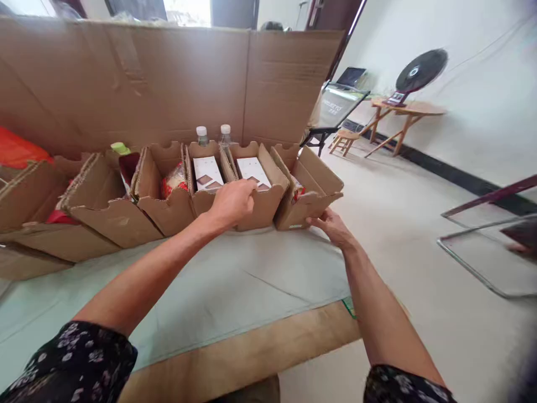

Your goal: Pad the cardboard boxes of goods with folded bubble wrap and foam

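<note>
A row of open cardboard bins (165, 212) stands on a pale cloth. My left hand (235, 202) is closed at the front rim of the bin second from the right, fingers curled and partly hidden. Inside that bin lies a white box (253, 172) with brown pictures; a similar white box (207, 172) fills the bin to its left. At the row's right end, my right hand (333, 225) grips the lower front corner of the last bin (302, 210), thumb on its front. A red-and-clear packet (297, 189) shows in that bin.
A tall cardboard panel (180, 84) rises behind the bins, with two white-capped bottles (202, 135) before it. Farther left, bins hold a red-patterned bag (173, 182) and a green-capped item (121, 148). A fan (419, 73) stands on a wooden table (413, 107); a metal-framed chair (478, 268) is at right.
</note>
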The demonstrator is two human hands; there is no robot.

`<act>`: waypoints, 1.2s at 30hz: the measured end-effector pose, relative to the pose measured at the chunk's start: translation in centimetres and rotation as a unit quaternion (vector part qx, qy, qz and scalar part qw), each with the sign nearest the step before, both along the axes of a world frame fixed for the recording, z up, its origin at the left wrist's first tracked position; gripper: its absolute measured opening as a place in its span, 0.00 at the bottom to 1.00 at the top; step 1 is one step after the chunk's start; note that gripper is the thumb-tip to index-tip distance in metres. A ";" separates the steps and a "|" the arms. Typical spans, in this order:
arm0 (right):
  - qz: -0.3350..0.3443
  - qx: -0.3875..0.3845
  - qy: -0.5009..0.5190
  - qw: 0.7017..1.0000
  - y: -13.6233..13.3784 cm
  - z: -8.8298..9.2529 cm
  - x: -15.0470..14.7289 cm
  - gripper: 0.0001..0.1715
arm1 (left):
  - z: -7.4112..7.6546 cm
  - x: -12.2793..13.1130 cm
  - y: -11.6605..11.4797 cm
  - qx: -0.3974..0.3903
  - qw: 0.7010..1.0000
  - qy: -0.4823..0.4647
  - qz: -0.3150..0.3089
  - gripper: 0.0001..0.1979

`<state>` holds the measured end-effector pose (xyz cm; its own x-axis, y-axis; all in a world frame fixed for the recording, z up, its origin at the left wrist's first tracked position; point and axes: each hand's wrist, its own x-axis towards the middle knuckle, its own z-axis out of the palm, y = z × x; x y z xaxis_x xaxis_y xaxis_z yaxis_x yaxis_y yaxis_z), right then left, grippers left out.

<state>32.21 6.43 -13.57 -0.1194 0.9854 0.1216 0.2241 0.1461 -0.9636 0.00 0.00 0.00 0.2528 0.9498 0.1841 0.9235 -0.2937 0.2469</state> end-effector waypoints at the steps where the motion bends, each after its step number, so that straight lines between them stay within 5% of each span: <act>1: 0.018 -0.006 0.007 1.000 0.5 0.0 -0.5 0.43 | -0.1 0.1 0.1 0.001 1.000 0.003 0.001 0.16; 6: 0.023 0.003 -0.001 1.000 1.5 0.0 -1.5 0.41 | -0.4 0.4 0.3 0.013 1.000 0.002 0.002 0.16; 9: -0.132 0.067 -0.046 0.988 -0.9 0.4 -1.8 0.33 | -0.8 0.0 -0.5 0.038 0.999 -0.030 0.000 0.21; 12: -0.257 0.174 -0.096 0.946 -4.8 2.9 -4.1 0.21 | -2.5 -0.7 -3.0 0.108 0.988 -0.107 -0.018 0.28; 15: -0.119 0.247 -0.198 0.941 -7.3 7.2 -9.3 0.25 | -5.6 -1.4 -7.0 0.169 0.962 -0.214 -0.029 0.27; 17: -0.037 0.228 -0.308 0.923 -7.1 9.8 -13.1 0.34 | -8.1 -1.9 -10.2 0.161 0.950 -0.268 -0.017 0.24; 21: -0.014 0.171 -0.487 0.856 -5.7 11.7 -17.1 0.17 | -12.6 -3.8 -15.9 0.087 0.952 -0.294 0.006 0.18; 25: -0.022 0.240 -0.443 0.864 -9.3 10.2 -15.0 0.15 | -14.2 -6.1 -18.9 0.044 0.951 -0.303 0.031 0.16; 31: 0.001 0.302 -0.293 0.907 -24.3 8.4 -7.1 0.11 | -13.4 -5.3 -20.3 -0.007 0.923 -0.385 0.000 0.16; 34: -0.152 0.240 -0.137 0.949 -28.7 7.5 -3.6 0.21 | -13.1 -3.5 -21.4 -0.059 0.906 -0.420 -0.018 0.18; 36: -0.266 0.191 -0.046 0.944 -28.5 6.6 -2.0 0.22 | -12.9 -2.3 -22.0 -0.093 0.896 -0.433 -0.025 0.22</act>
